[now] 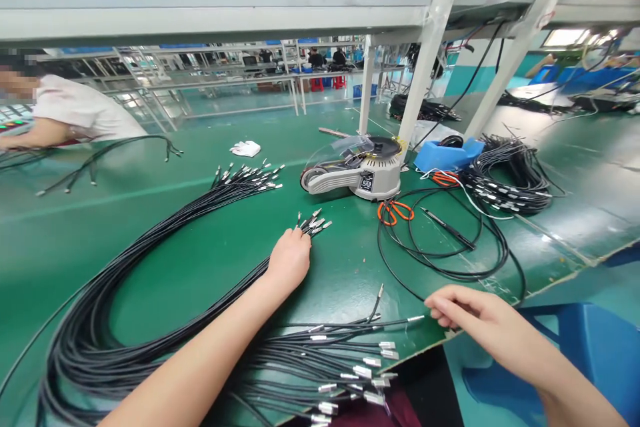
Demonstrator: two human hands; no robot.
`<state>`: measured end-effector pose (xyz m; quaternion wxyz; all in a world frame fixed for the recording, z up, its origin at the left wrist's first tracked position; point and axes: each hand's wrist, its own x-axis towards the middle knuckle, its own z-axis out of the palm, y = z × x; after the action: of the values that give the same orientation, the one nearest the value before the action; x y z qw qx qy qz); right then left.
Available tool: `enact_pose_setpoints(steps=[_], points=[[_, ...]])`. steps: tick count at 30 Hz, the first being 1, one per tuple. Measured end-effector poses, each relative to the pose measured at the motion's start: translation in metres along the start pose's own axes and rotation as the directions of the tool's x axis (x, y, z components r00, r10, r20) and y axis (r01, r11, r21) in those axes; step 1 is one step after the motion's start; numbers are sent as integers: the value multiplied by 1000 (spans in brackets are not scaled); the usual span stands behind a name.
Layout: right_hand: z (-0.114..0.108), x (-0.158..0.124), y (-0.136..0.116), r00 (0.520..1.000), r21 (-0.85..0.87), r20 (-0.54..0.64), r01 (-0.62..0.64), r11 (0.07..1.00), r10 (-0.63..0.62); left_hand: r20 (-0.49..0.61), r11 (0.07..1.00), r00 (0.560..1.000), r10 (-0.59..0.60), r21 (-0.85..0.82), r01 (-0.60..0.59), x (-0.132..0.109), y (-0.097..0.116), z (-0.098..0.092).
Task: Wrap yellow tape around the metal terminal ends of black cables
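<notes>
My left hand (pixel 290 257) is closed around a bunch of thin black cables (pixel 255 275), just behind their silver metal connectors (pixel 316 221). The bunch belongs to a large U-shaped bundle of black cables (pixel 80 340) curving round at the left. Its other ends (pixel 250 177) lie fanned out farther back. At the right, my right hand (pixel 467 310) has thumb and fingers pinched together on a black cable (pixel 400 279) that runs from a loose coil; the held end is hidden by the fingers. Below and between my hands, many loose cable ends with connectors (pixel 363 371) spread toward the table edge.
A grey tape dispenser (pixel 377 177) stands mid-table, with orange-handled scissors (pixel 396 212) and a black pen-like tool (pixel 450 229) nearby. Behind are a blue tray (pixel 445 155), coiled cables (pixel 510 177) and a white glove (pixel 245 148). A co-worker (pixel 85 107) sits at left; a blue stool (pixel 590 347) is at right.
</notes>
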<state>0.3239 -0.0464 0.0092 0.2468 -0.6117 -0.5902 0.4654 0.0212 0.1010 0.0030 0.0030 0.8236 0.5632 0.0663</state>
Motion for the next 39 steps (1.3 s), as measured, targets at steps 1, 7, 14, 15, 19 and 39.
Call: enact_pose_setpoints(steps=[1,7,14,15,19,39], points=[[1,4,-6,1000,16,-2,19,1000,-19,4,1000,1000,-3,-1,3,3,0,2],[14,48,-37,992,130,-50,125,984,-120,46,993,999,1,-121,4,3,16,5],[27,110,-51,980,132,-138,164,978,-146,107,921,994,17,-389,26,-6,37,0],[30,114,-52,981,128,-125,165,978,-149,116,901,993,18,-433,35,-9,39,-3],[37,115,-56,980,146,-68,198,969,-189,115,816,993,16,-575,53,-23,50,-18],[7,129,-67,979,433,-176,167,886,-98,50,686,999,-22,-726,51,-23,59,-17]])
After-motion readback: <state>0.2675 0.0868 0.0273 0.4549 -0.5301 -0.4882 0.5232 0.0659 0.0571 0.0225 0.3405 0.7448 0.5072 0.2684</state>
